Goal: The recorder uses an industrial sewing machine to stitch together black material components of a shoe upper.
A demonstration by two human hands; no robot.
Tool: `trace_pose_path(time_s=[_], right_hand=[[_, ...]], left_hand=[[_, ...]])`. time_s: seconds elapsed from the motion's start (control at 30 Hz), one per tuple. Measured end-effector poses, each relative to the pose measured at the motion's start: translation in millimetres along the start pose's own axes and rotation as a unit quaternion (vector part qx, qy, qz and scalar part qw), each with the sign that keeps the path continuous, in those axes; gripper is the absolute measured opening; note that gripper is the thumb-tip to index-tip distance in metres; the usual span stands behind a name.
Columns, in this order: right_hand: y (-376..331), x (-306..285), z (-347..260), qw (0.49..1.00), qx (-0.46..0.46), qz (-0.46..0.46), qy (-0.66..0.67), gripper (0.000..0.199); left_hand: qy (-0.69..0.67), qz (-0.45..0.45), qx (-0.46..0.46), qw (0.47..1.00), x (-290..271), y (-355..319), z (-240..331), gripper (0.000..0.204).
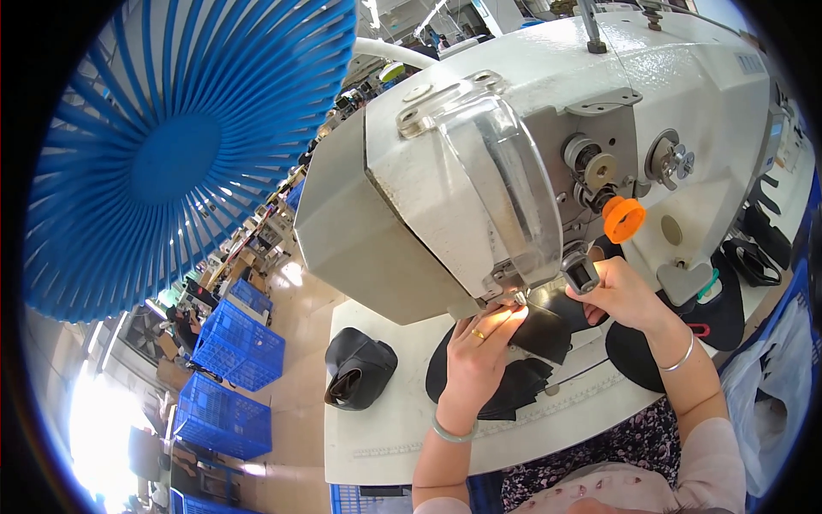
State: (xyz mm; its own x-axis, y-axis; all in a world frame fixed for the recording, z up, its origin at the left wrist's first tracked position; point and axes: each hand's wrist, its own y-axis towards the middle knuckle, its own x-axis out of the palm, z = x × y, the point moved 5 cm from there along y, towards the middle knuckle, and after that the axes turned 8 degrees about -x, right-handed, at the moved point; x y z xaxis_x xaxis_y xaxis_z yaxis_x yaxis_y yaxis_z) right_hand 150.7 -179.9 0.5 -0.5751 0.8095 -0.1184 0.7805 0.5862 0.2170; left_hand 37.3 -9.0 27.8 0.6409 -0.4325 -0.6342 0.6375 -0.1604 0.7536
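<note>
The left hand's [476,360] fingers lie together over the black piece [545,334], presumably to keep it flat, while the right hand [623,295] curls at its right side, likely to steady it; whether either grip is clamped on it I cannot tell. The piece lies on the worktop [411,450] beneath the sewing machine [428,188], whose parts partly hide the fingertips. A black bundle [361,368] sits apart at left; the blue fan [175,158] is cut off above.
</note>
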Motion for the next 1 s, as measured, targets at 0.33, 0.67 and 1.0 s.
trace_pose_path(time_s=[0.33, 0.67, 1.0], right_hand=[[-17, 7, 0, 0.994, -0.084, -0.036, -0.052, 0.027], [-20, 17, 21, 0.995, 0.004, -0.048, 0.085, 0.041], [-29, 34, 18, 0.994, 0.005, 0.023, 0.104, 0.038]], left_hand=[[-0.049, 0.032, -0.101, 0.993, 4, -7, 19, 0.044], [-0.074, -0.010, -0.080, 0.994, -3, -4, 19, 0.050], [-0.068, -0.010, -0.070, 0.995, -5, -1, 12, 0.045]])
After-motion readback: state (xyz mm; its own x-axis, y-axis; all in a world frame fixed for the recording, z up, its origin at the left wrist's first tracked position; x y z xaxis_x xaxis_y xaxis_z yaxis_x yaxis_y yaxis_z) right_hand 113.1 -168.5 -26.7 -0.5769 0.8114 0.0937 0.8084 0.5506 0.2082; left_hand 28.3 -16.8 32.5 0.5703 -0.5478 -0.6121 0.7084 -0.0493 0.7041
